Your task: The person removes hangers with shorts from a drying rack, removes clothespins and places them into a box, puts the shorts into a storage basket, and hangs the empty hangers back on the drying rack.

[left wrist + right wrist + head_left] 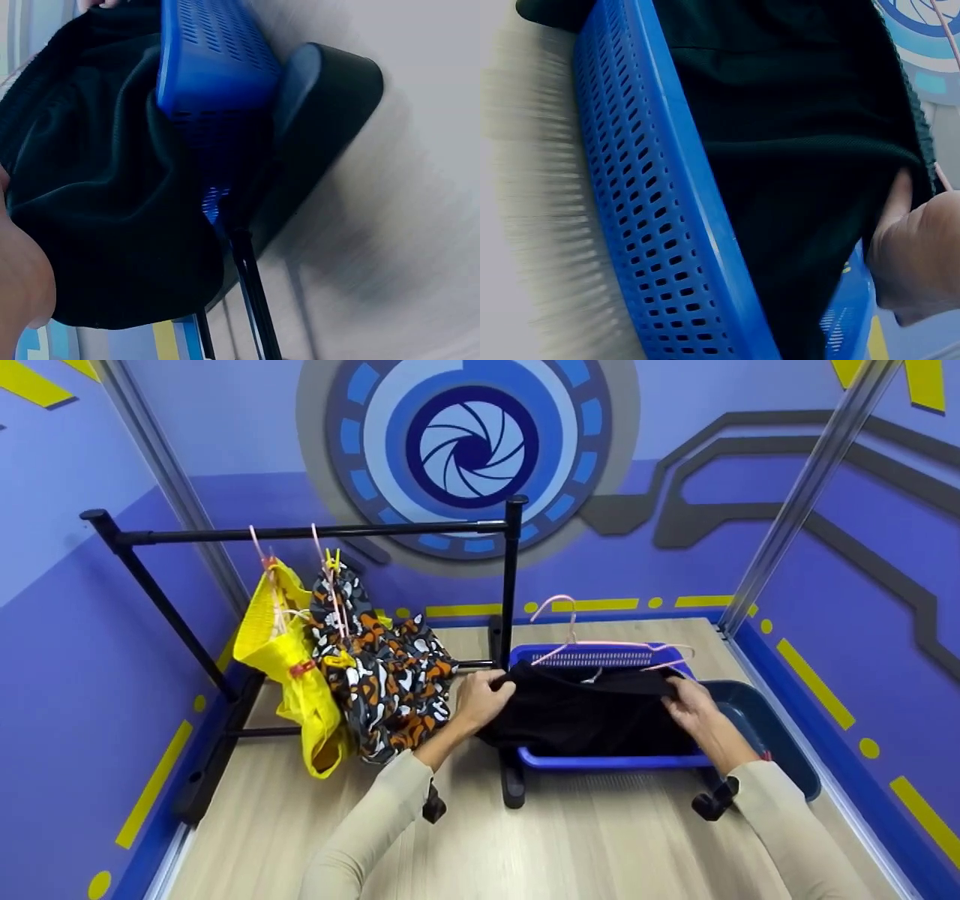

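Head view: left hand (484,701) grips one end of the upper edge of a black garment (585,716), thumb on top; right hand (691,706) pinches the other end. Edge pulled out between the two. Garment hangs over and into a blue basket (615,762), near rim showing below the cloth. Pink hanger (611,644) just behind the garment, hook up; cannot tell whether it touches the basket. Dark tray (772,720) to the right of the basket. At left, black rack (405,529) on the wood-grain tabletop (585,847). From its bar, on pink hangers, a yellow garment (283,656) and, beside it, a patterned garment (397,675); red clip (302,668) on the yellow one.

Left wrist view: left hand only partly in frame, at the left edge, against the black cloth; fingertips hidden. Cloth droops beside the basket's perforated wall.

Right wrist view: right hand at the garment's ribbed edge, one digit laid along the dark fabric. Basket rim runs diagonally alongside the cloth.
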Demonstrator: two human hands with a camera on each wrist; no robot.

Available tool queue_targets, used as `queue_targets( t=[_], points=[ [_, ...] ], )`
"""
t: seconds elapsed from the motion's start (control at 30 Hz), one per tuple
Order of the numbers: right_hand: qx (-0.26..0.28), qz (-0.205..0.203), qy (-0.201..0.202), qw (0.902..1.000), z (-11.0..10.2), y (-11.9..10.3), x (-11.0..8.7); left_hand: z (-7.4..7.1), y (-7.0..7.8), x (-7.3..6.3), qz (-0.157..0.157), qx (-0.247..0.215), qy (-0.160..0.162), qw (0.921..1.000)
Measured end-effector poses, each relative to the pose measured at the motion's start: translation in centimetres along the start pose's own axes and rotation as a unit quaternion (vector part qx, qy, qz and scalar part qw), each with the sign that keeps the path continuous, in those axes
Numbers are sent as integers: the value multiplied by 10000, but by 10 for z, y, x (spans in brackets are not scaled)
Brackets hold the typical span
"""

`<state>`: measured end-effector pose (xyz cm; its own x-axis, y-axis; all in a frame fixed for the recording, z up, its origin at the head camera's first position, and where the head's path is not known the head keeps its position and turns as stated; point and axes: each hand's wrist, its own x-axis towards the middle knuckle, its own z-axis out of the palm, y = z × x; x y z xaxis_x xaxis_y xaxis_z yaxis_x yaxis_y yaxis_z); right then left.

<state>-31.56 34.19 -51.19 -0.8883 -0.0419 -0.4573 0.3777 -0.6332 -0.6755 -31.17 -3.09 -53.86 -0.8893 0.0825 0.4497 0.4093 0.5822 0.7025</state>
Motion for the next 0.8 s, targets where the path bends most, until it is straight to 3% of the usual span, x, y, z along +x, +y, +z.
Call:
queue_targets(
  t=[0.17, 0.27, 0.4, 0.47, 0.53, 0.57, 0.67, 0.73, 0.8],
  points=[
    [-909, 87, -169, 9957, 2, -3, 2, -3, 4, 3, -303, -208, -275, 9989],
    [-1666, -2, 60, 9860, 7, -3, -1, -4, 4, 4, -297, -331, -379, 9983],
    [-2347, -759, 547, 9675, 11, -2, -5, -3, 4, 3, -220, -507, -440, 9975],
    [-2870, -1344, 877, 9444, 14, -1, -8, -2, 5, 3, -164, -573, -468, 9971],
    [-3565, -2008, 1199, 9045, 18, 1, -10, -1, 6, 3, -121, -657, -522, 9964],
    [-3955, -2390, 1322, 8769, 19, 2, -11, -1, 7, 3, -88, -720, -569, 9957],
    [-5042, -3638, 1368, 7712, 23, 6, -10, 1, 11, 4, -10, -883, -794, 9929],
    [-5505, -4438, 1179, 6972, 26, 11, -9, 3, 13, 4, 61, -931, -942, 9912],
    [-5775, -5033, 857, 6371, 30, 15, -6, 5, 15, 4, 158, -893, -1054, 9903]
  ],
)
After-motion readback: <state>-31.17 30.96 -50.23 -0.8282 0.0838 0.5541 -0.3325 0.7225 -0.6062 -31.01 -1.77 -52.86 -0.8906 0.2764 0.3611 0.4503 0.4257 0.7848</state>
